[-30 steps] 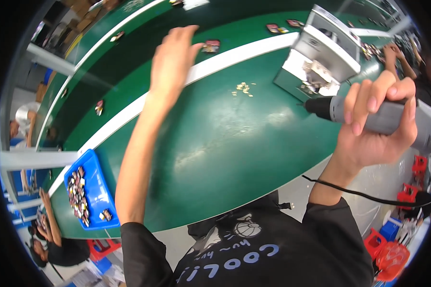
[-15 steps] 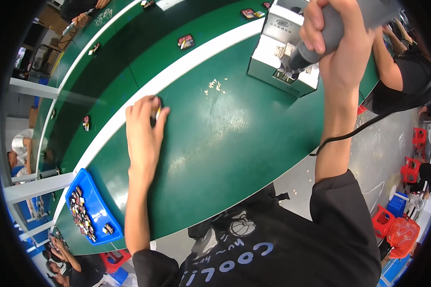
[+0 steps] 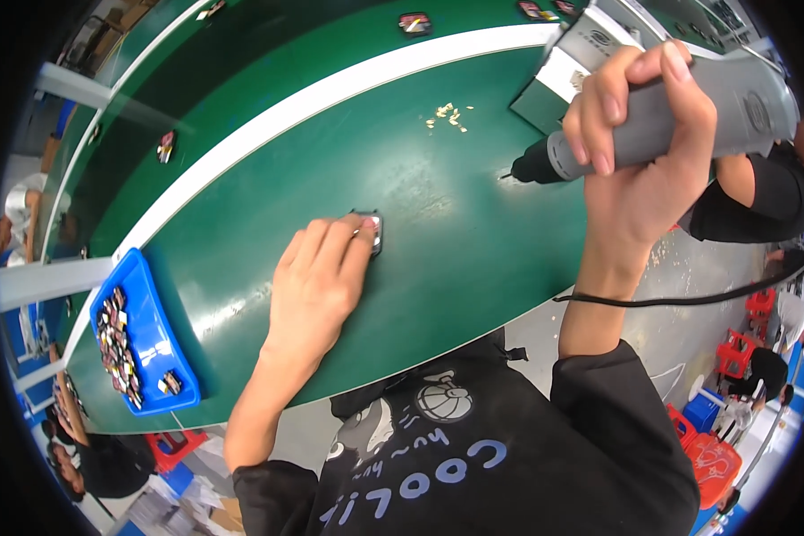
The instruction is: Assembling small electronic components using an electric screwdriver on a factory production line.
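The left hand (image 3: 317, 286) lies flat, fingers (image 3: 353, 246) stretched open and pressing on a small dark part (image 3: 372, 230) that rests on the green counter (image 3: 241, 259). The right hand (image 3: 643, 170) has its fingers wrapped tight around a grey electric screwdriver (image 3: 688, 116), its dark tip held above the counter, well apart from the part. A black cord (image 3: 688, 299) trails below that wrist. Left of the left forearm, a blue tray (image 3: 156, 339) holds many small dark parts in a row. Loose brass screws (image 3: 449, 116) lie scattered beside a grey box (image 3: 581, 54).
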Demonstrator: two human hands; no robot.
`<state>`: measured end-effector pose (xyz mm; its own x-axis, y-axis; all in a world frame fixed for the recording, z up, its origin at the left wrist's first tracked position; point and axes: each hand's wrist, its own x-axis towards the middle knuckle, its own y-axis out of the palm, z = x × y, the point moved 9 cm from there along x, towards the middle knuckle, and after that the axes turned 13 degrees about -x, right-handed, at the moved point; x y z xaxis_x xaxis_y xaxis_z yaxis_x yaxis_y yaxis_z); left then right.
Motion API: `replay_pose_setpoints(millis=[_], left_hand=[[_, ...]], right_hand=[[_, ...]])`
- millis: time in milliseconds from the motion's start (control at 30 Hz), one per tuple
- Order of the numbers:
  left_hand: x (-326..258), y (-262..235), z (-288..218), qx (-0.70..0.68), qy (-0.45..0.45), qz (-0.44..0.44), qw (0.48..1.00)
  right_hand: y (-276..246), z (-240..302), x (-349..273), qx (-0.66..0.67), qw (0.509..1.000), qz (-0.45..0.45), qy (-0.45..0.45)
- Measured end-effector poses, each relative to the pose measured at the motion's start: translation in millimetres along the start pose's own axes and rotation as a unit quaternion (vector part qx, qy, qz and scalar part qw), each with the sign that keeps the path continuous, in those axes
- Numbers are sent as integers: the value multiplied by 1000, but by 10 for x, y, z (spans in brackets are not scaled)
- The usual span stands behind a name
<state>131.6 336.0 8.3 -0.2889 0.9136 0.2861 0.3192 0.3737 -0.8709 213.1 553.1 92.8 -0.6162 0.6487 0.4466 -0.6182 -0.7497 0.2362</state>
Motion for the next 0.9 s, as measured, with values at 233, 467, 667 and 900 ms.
replay_pose_setpoints(millis=[233, 467, 667, 900], left_hand=[[-113, 126, -136, 89, 137, -61, 985], [-221, 142, -164, 109, 161, -89, 977], [-224, 144, -142, 92, 145, -94, 981], [-216, 110, -99, 44, 124, -114, 985]], right_hand=[[681, -141, -205, 87, 996, 25, 19], [1101, -284, -315, 44, 993, 91, 56], [1188, -418, -326, 30, 991, 103, 84], [1219, -389, -296, 26, 990, 118, 67]])
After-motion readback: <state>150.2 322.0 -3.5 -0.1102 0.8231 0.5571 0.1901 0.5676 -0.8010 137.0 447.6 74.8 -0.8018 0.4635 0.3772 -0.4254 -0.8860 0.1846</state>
